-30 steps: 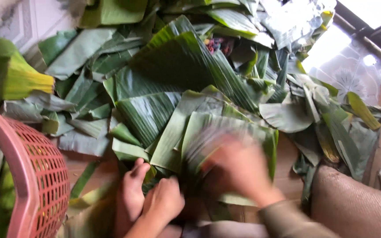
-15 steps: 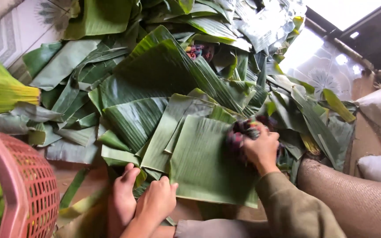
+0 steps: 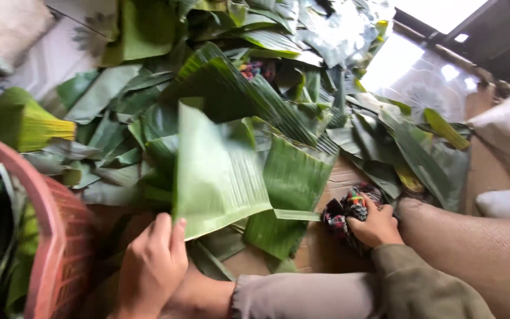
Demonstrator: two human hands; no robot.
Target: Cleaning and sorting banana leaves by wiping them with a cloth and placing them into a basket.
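My left hand (image 3: 151, 266) pinches the near edge of a large pale-green banana leaf piece (image 3: 216, 171) and holds it lifted and tilted up off the pile. My right hand (image 3: 376, 224) is closed on a crumpled dark patterned cloth (image 3: 343, 210), resting low at the right beside my trouser leg (image 3: 479, 254). Under the lifted leaf lies another darker leaf piece (image 3: 290, 189). A wide heap of cut banana leaves (image 3: 231, 82) covers the floor ahead.
A pink plastic basket (image 3: 54, 236) holding leaves stands at the left edge. A bundle of green sticks with yellow ends (image 3: 28, 124) lies at the left. White sacks (image 3: 509, 136) sit at the right. Shiny sheeting (image 3: 420, 77) lies at the far right.
My left hand has picked up the leaf piece and raised it. My right hand has drawn the cloth off the leaf, down toward my leg.
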